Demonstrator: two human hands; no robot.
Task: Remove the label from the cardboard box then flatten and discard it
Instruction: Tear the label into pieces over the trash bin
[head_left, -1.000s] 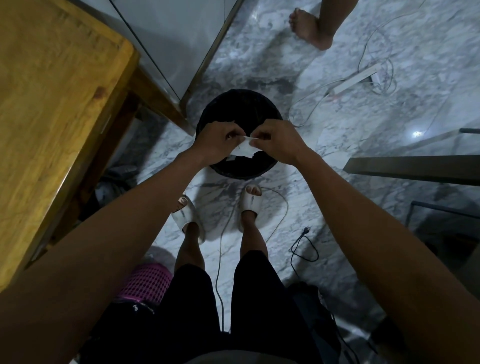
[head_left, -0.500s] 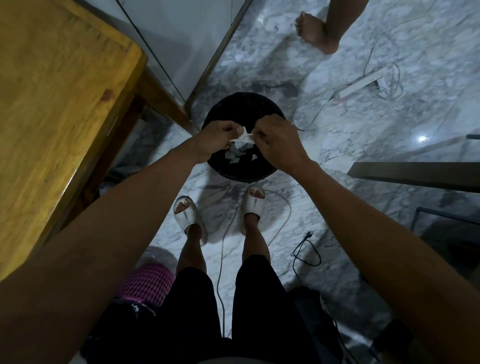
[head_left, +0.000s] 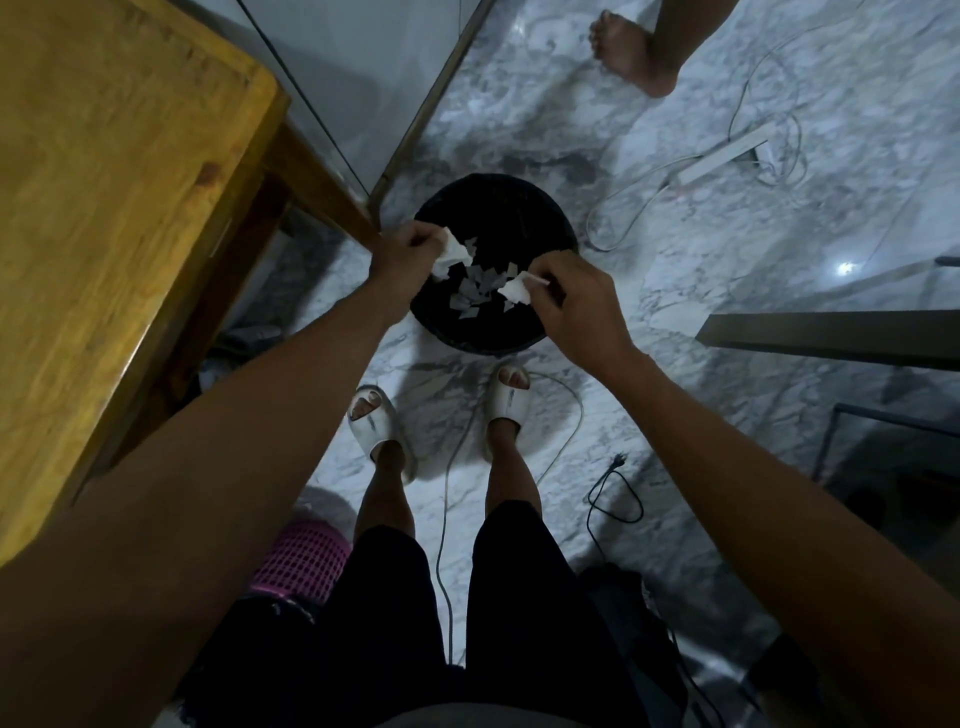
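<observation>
A round black bin (head_left: 540, 208) stands on the marble floor just ahead of my feet. Several small white scraps of torn label (head_left: 475, 291) lie inside it. My left hand (head_left: 408, 257) is over the bin's left rim, pinching a white label piece (head_left: 456, 252). My right hand (head_left: 576, 301) is over the right rim, pinching another white label piece (head_left: 517, 292). The two pieces are apart. No cardboard box is in view.
A yellow wooden table (head_left: 104, 234) fills the left side, its leg close to the bin. Cables (head_left: 452, 493) run across the floor between and beside my feet. A power strip (head_left: 724, 156) lies at the back right. Another person's bare foot (head_left: 631, 52) stands beyond the bin.
The single label piece held between both hands has been torn in two. My hands have moved apart over the bin, and more scraps now show inside it.
</observation>
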